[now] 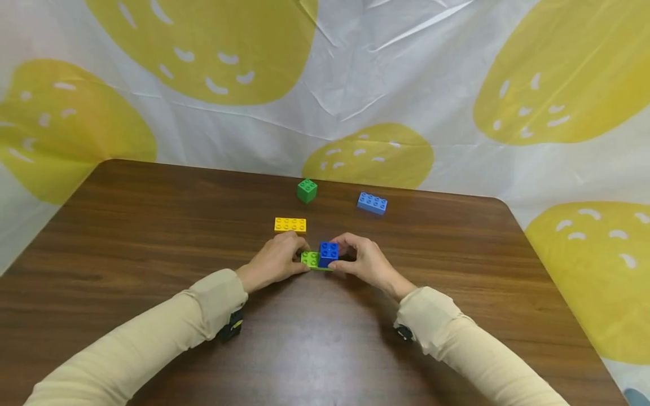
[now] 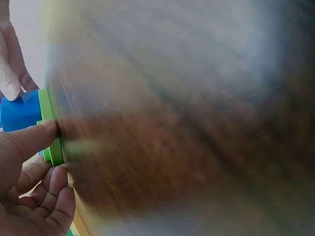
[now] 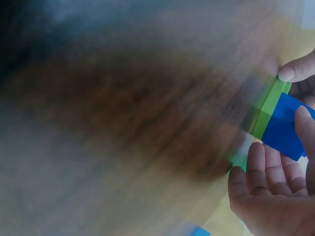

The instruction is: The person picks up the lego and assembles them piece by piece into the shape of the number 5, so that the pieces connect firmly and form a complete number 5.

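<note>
A lime green plate (image 1: 310,259) lies flat on the brown table (image 1: 152,225) with a dark blue square brick (image 1: 328,251) on its right half. My left hand (image 1: 299,256) pinches the plate's left end. My right hand (image 1: 345,256) grips the blue brick from the right. In the left wrist view the thumb (image 2: 29,140) presses the plate's edge (image 2: 49,123) beside the blue brick (image 2: 19,113). In the right wrist view the thumb (image 3: 306,130) lies on the blue brick (image 3: 285,128), next to the plate (image 3: 268,108).
A yellow long brick (image 1: 290,225) lies just beyond my left hand. Farther back stand a green square brick (image 1: 307,190) and a light blue long brick (image 1: 372,203). A white cloth with yellow blobs (image 1: 355,84) hangs behind the table.
</note>
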